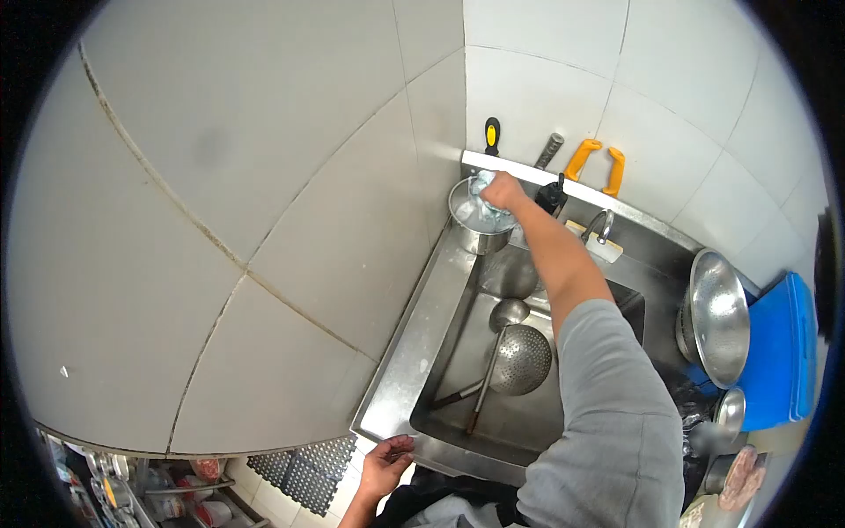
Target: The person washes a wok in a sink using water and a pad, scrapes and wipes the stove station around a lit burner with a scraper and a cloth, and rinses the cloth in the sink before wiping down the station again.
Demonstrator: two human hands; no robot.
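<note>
My right hand [502, 192] is closed on a pale bluish-white cloth [482, 187] at the mouth of a metal pot [482, 241]. The pot stands on the back left corner of the steel sink [387, 387], and what looks like cloudy water shows in it. My left hand [387, 459] is by the sink's front left edge, fingers loosely bent and nothing seen in them. In the basin lie a perforated skimmer [521, 361] and a ladle [509, 314], their handles crossing.
Behind the sink are a faucet [604, 227], orange handles [581, 160] and a black-and-yellow handle [492, 136]. A large metal colander [717, 317] leans at the right beside a blue bin [775, 352]. Tiled wall [308, 264] borders the left side. A black mat [304, 475] lies on the floor.
</note>
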